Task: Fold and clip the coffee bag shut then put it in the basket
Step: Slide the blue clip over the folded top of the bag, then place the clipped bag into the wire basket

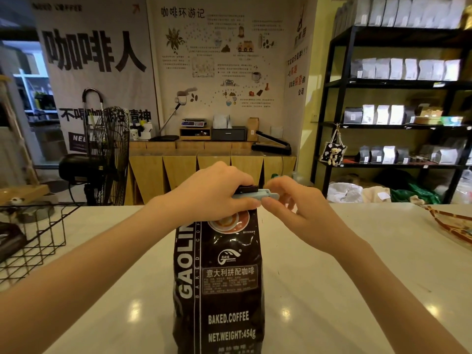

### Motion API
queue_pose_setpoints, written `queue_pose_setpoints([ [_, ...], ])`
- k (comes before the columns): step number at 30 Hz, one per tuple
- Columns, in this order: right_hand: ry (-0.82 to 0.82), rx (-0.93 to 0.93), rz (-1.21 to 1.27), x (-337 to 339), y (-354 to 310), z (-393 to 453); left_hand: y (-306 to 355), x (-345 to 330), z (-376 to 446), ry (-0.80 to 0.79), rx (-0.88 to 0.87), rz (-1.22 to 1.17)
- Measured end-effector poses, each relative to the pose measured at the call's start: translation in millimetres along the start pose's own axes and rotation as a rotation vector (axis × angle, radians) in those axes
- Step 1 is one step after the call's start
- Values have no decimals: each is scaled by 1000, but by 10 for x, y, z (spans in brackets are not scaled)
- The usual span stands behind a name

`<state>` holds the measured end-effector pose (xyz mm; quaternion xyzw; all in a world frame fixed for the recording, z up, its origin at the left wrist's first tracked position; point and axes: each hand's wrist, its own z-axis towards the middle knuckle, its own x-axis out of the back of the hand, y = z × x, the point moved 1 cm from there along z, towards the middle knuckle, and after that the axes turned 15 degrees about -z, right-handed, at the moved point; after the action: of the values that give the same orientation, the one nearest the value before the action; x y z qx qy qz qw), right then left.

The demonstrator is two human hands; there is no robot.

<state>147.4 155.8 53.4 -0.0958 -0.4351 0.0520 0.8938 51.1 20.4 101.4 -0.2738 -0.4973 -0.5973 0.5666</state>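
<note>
A dark brown coffee bag (219,282) with white lettering stands upright on the white counter (357,277), right in front of me. Its top is folded over, and my left hand (212,192) grips that folded top from above. A pale blue clip (258,195) lies along the fold and sticks out to the right of my left hand. My right hand (296,208) pinches the clip's right end between thumb and fingers. The black wire basket (38,241) stands on the counter at the far left, apart from both hands.
A dark bag lies inside the basket at its left edge. A patterned cloth or tray (452,223) sits at the counter's right edge. Behind the counter are a floor fan (107,154), a wooden bench and black shelves (393,98) with bags.
</note>
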Motion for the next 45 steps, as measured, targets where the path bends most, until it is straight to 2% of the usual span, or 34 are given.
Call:
queue_pose_setpoints([
  [3,-33,-21,226,-52,-31,-4,8,25,-73,63,9,35],
  [6,21,-39,355,-87,-55,7,-143,114,-216,123,132,-72],
  [8,28,-86,447,-119,-45,10,-330,119,-374,189,232,-269],
  [10,15,-142,579,-169,-23,8,-489,19,-561,226,345,-561],
  [12,12,-217,713,-241,-2,8,-567,-189,-766,187,471,-854],
  [14,22,-288,820,-308,-2,10,-584,-405,-923,114,517,-1068],
  [17,-5,-360,994,-404,-22,-41,-622,-646,-1005,157,529,-1225],
  [20,-158,-423,1039,-553,-66,-248,-656,-740,-992,254,527,-1315],
  [23,-309,-464,985,-766,-152,-526,-660,-792,-985,314,529,-1365],
  [27,-263,-473,987,-867,-210,-587,-668,-807,-984,393,578,-1394],
  [31,-243,-441,971,-844,-317,-287,-714,-535,-982,470,580,-1337],
  [37,-213,-372,1044,-887,-810,441,-865,105,-1220,754,598,-1268],
  [41,-290,-263,1121,-1084,-1334,901,-995,585,-1616,962,655,-1167],
  [45,-386,-153,1185,-1389,-2014,1297,-1129,1014,-2135,1098,685,-1069],
])
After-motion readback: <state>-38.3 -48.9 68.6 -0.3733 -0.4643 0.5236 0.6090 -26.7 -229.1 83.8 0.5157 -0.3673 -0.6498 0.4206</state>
